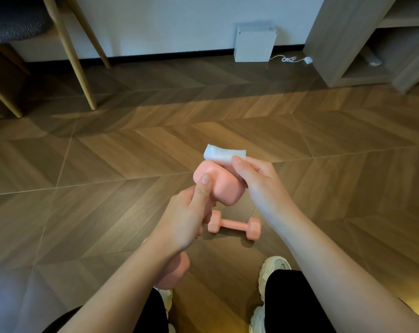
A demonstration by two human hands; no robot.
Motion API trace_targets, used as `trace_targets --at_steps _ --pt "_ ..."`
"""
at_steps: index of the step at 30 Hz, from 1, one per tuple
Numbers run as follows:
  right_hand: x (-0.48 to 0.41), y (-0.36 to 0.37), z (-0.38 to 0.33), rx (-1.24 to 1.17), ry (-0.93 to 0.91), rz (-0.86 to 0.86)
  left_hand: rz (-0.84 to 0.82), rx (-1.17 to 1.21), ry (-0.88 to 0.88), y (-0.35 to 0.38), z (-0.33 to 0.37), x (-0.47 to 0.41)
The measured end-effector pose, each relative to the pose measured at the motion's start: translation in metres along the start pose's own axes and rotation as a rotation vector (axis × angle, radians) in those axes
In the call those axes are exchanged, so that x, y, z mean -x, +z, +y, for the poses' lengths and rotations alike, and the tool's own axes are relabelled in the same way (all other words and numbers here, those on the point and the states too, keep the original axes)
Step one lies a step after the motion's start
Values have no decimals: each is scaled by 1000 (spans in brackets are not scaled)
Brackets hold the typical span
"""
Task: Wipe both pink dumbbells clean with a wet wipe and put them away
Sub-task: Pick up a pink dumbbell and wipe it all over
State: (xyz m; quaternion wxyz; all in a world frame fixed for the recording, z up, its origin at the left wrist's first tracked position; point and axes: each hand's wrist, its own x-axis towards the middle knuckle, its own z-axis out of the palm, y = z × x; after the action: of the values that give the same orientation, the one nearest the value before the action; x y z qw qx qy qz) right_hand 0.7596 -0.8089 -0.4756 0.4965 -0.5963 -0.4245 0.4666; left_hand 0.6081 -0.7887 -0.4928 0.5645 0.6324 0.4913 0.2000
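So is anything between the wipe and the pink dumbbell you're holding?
Nothing visible: the right hand pinches the folded white wet wipe at the top end of the pink dumbbell gripped by the left hand.

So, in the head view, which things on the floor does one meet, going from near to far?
Right shoe → pink dumbbell on the floor → white box by the wall.

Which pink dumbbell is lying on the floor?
The floor dumbbell, lying flat, untouched. The left hand grips the held dumbbell; the right hand holds a wet wipe at its end.
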Motion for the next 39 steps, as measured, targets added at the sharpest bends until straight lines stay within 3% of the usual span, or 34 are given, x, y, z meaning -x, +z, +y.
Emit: trace_targets --at_steps 13,19,39 --pt "5 1 -7 59 58 35 4 -11 -82 0 4 1" --pt "8 3 -8 49 92 47 55 -132 -69 -1 1 -2" --pt "13 2 -9 52 67 66 160 19 -94 1 -7 -8"
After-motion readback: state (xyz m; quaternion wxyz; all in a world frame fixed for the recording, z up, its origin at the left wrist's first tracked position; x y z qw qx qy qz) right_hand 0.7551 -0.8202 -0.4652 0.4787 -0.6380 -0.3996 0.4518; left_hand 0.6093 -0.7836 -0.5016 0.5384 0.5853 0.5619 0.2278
